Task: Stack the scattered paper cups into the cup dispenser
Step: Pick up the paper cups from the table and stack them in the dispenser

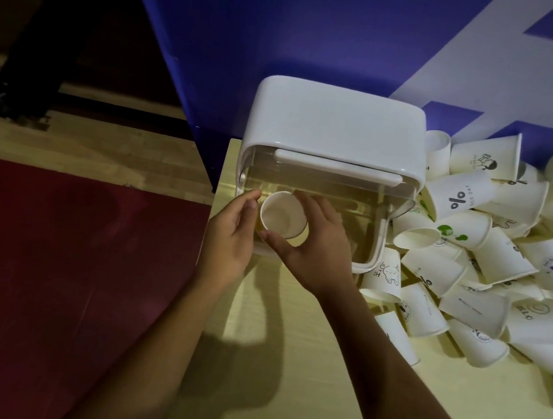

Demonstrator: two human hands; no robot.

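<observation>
A: One cup (pixel 283 214), upright, gripped by the right hand (pixel 316 245) at the dispenser's (pixel 336 123) clear front, near the table's (pixel 285 365) left edge.
B: Left hand (pixel 230 235)?
A: Beside the cup; I can't tell its grip. Probably seat this one next, then reach into the pile (pixel 487 250) at the right edge.

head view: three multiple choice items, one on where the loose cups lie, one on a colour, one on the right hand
1. Where does the pile of loose cups lie relative to the dispenser? A on its left; B on its right; C on top of it.
2. The dispenser's top is: A white; B red; C black.
3. The right hand: A is out of view; B hangs empty; C grips a single cup.
Answers: B, the cups spread rightward from its side; A, the shell is plain white; C, thumb and fingers curl round the cup.
</observation>
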